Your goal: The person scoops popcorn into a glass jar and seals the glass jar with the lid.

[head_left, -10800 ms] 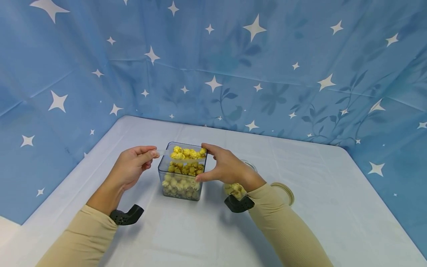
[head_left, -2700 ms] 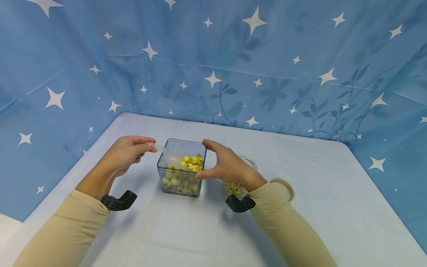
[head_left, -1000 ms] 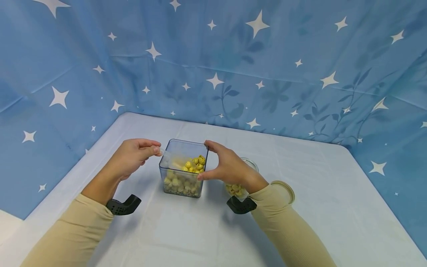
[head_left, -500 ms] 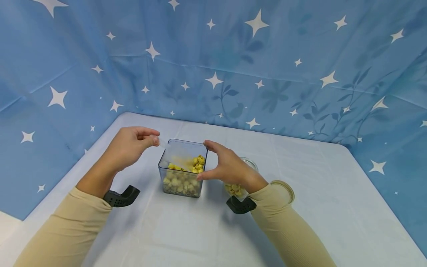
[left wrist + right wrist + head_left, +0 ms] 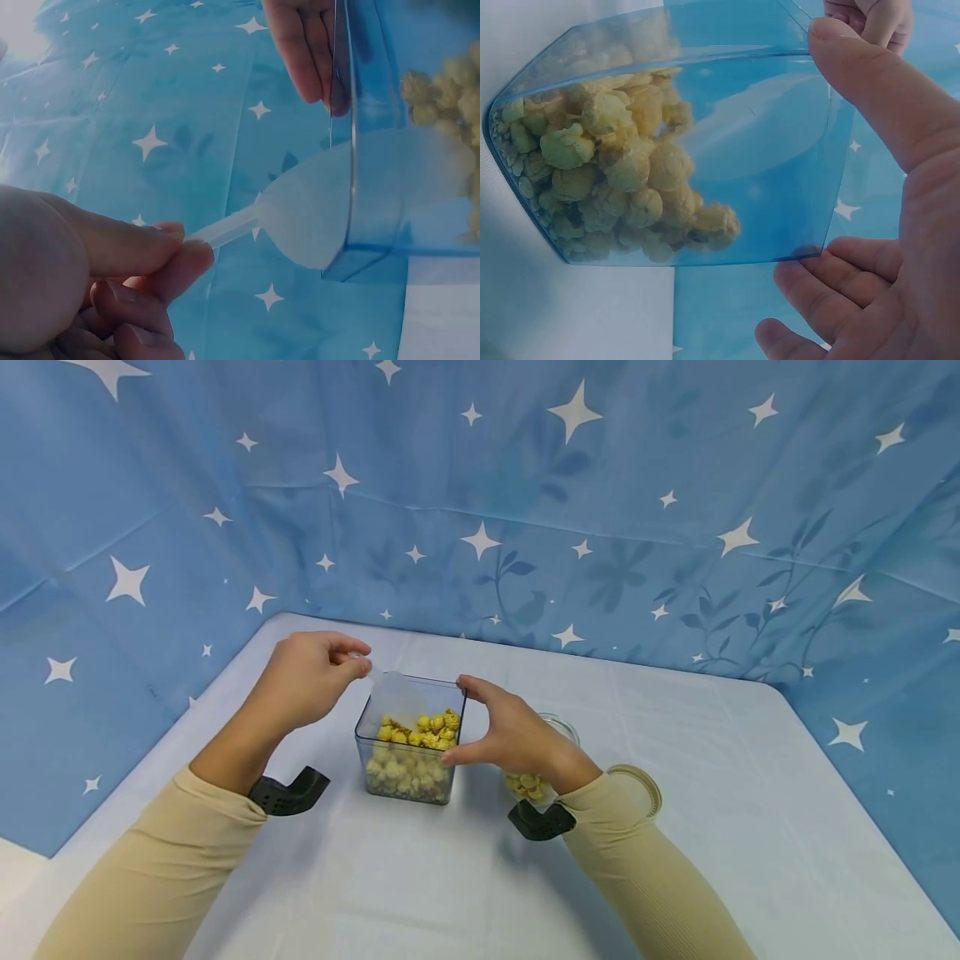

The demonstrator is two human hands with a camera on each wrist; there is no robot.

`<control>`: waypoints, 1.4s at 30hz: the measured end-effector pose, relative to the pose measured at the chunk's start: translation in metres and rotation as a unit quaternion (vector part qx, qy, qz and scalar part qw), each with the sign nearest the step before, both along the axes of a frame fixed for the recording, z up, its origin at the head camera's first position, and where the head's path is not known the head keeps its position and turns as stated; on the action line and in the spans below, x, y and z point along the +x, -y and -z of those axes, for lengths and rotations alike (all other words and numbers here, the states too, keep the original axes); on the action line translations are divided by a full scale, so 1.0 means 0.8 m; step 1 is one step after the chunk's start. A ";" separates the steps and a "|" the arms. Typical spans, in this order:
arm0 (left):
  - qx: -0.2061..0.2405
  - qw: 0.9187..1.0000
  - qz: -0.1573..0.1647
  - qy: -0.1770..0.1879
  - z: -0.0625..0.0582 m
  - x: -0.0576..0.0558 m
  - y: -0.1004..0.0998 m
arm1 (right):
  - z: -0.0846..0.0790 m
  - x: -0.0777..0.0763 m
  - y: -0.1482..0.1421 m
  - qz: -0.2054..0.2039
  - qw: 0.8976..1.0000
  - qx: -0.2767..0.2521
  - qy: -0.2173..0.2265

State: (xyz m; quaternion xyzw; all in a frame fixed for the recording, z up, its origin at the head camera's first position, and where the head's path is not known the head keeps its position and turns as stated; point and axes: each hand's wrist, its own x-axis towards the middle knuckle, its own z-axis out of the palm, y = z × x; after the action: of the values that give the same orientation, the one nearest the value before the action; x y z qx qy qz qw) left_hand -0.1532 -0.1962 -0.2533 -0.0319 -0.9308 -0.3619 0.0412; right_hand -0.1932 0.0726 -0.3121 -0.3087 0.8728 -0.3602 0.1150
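While our left hand (image 5: pixel 306 681) pinches the scoop (image 5: pixel 396 695) tilted into the clear box (image 5: pixel 437 693) left of the jar (image 5: pixel 561 723), our right hand (image 5: pixel 510 727) gripping the box's right side, a hasty lift could spill popcorn (image 5: pixel 429 739).

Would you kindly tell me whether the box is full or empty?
Partly full: the right wrist view shows popcorn reaching only partway up the box.

Left fingers (image 5: pixel 184 268) pinched against the thumb (image 5: pixel 124 244); right fingers (image 5: pixel 810 298) spread; both forearms (image 5: pixel 157 860) stretched forward.
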 end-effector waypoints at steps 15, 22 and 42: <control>-0.036 0.999 0.020 -0.015 0.015 -0.015 -0.023 | 0.000 -0.001 0.002 0.008 1.000 -0.007 0.000; -0.021 0.999 0.044 0.024 0.035 -0.024 -0.030 | 0.001 -0.003 0.003 0.010 1.000 -0.004 -0.003; 0.126 0.985 0.054 0.108 0.051 -0.031 -0.006 | 0.000 -0.001 0.001 0.001 1.000 -0.002 -0.008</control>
State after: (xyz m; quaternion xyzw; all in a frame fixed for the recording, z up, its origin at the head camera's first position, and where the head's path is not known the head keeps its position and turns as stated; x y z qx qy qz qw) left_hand -0.1783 -0.1912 -0.2938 -0.0375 -0.8735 -0.4794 -0.0758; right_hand -0.1938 0.0716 -0.3124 -0.3104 0.8735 -0.3594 0.1074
